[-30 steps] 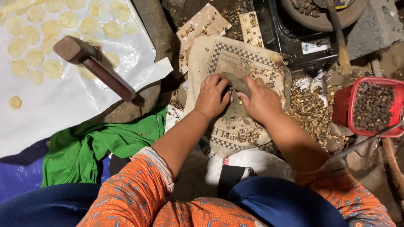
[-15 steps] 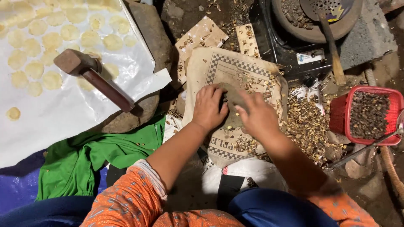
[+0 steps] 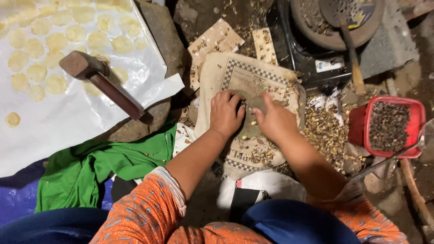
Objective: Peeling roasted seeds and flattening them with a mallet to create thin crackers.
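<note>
My left hand (image 3: 225, 113) and my right hand (image 3: 275, 121) rest side by side on a flat grey stone (image 3: 256, 105). The stone lies on a worn cream sack with a checkered border (image 3: 235, 74). Small pale seeds (image 3: 253, 122) and bits of shell lie on the stone between my hands. The fingers of my left hand are curled down at the stone's edge, and I cannot see whether they pinch a seed. My right hand's fingers lie spread over the stone with the forefinger stretched out. A wooden-handled hammer (image 3: 101, 81) lies to the left on a round stone (image 3: 149, 115).
White plastic sheet (image 3: 68, 122) at left carries several flattened yellow discs (image 3: 56, 43). Green cloth (image 3: 99, 169) lies below it. A red tub of dark seeds (image 3: 391, 126) stands at right, with husk litter (image 3: 327, 133) beside it. A dark pan with a ladle (image 3: 337, 18) is at the top.
My hands have drawn slightly apart, baring more of the grey stone between them. The view has shifted a little; the hammer has not moved.
</note>
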